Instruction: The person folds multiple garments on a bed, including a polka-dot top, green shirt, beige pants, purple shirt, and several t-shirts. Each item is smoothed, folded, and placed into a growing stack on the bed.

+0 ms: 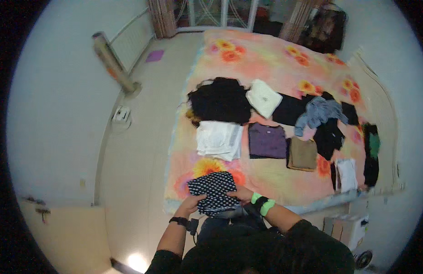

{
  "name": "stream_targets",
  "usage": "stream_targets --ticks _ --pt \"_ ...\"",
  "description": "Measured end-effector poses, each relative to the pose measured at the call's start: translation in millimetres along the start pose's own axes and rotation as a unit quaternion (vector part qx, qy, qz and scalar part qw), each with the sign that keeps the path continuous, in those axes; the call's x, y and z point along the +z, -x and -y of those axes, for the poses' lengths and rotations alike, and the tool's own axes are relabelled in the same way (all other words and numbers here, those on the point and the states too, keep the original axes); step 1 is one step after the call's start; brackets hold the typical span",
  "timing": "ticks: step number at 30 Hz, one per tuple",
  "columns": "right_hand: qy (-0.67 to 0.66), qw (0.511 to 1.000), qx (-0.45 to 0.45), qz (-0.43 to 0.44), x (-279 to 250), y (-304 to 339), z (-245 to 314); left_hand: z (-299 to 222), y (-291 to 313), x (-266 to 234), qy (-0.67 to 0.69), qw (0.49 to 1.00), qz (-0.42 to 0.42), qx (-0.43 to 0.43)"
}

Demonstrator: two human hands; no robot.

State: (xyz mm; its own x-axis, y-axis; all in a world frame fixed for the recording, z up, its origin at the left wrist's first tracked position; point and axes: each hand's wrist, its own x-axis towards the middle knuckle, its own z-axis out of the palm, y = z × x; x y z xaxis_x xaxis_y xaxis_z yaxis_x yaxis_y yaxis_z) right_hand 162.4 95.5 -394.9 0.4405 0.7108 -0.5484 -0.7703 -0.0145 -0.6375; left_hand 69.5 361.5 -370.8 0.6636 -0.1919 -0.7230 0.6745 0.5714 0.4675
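Note:
A folded black garment with a small white pattern (pixel 213 191) is held in front of my body, over the near edge of the bed. My left hand (pixel 191 203) grips its left edge, and my right hand (pixel 241 193) grips the right edge, fingers closed on the cloth. Just beyond it lies a stack of folded white clothes (pixel 218 139). To the right of that stack are a folded purple shirt (pixel 267 140) and a folded brown garment (pixel 303 154). What kind of garment I hold does not show.
The bed's floral sheet (pixel 261 182) carries a black clothes pile (pixel 220 100), a folded white garment (pixel 263 98), a crumpled grey-blue garment (pixel 320 114) and a white folded piece (pixel 346 174). A rolled mat (pixel 113 64) leans by the left wall. A white cabinet (pixel 346 228) stands at the right.

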Motion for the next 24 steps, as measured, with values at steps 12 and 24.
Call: stream_targets --ticks 12,24 --pt "0.511 0.726 0.21 -0.41 -176.5 209.3 -140.2 -11.7 -45.9 -201.2 -0.524 0.818 -0.23 0.059" --pt "0.563 0.665 0.408 -0.273 -204.4 404.7 -381.4 106.4 127.3 -255.5 -0.304 0.908 -0.28 -0.072"
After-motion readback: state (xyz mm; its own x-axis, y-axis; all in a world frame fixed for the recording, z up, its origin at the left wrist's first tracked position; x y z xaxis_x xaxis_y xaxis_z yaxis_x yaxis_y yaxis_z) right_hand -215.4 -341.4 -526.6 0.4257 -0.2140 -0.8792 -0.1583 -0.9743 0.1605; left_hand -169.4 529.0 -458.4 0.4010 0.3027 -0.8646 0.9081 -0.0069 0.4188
